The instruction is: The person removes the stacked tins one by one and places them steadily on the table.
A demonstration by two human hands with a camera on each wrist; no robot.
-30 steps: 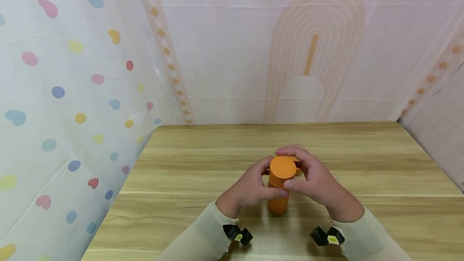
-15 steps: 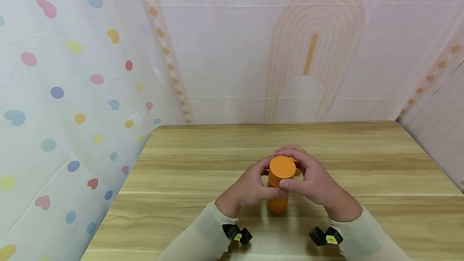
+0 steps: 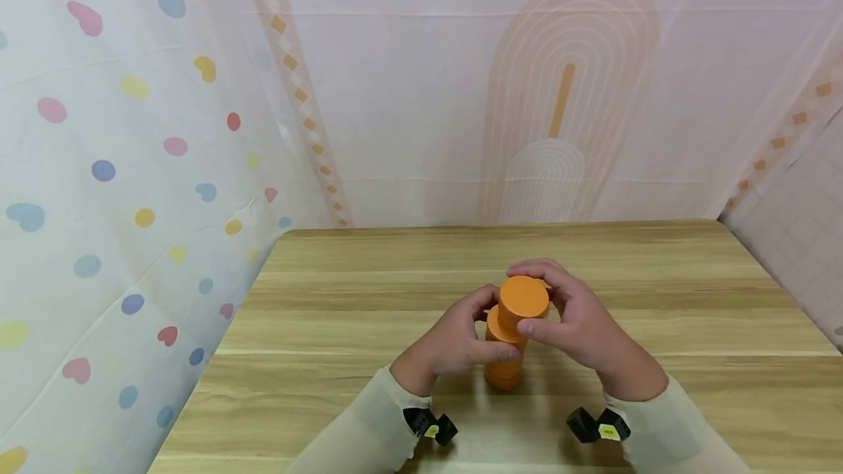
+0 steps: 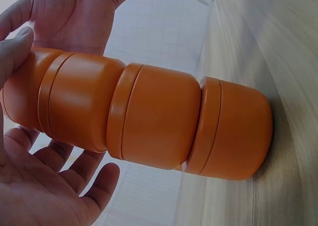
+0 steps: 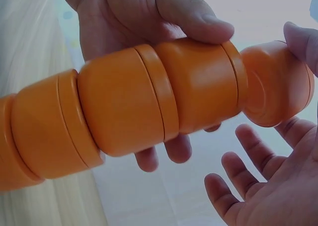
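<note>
Stacking work is at the top of the column: your right hand point(image 3: 579, 324) pinches the uppermost orange jar point(image 3: 523, 297) between thumb and fingers, and that jar sits off-centre, shifted toward your right and not square on the one beneath. Your left hand point(image 3: 454, 339) curls round the stack point(image 3: 505, 357) below it, thumb on the near side and fingers behind, holding the column upright near the middle of the wooden table point(image 3: 395, 291). The left wrist view shows three jars nested one on another, the lowest standing flat on the table; the right wrist view confirms the top jar point(image 5: 276, 84) tilted away from the stacked ones, with your right fingers point(image 5: 238, 186) spread beneath it. Judgement: the step in hand is seating or lifting that top jar; which, I cannot tell. Either way, your next move calls for a firm left-hand brace and a straight, level motion from the right, since a sideways push could topple the column.
</note>
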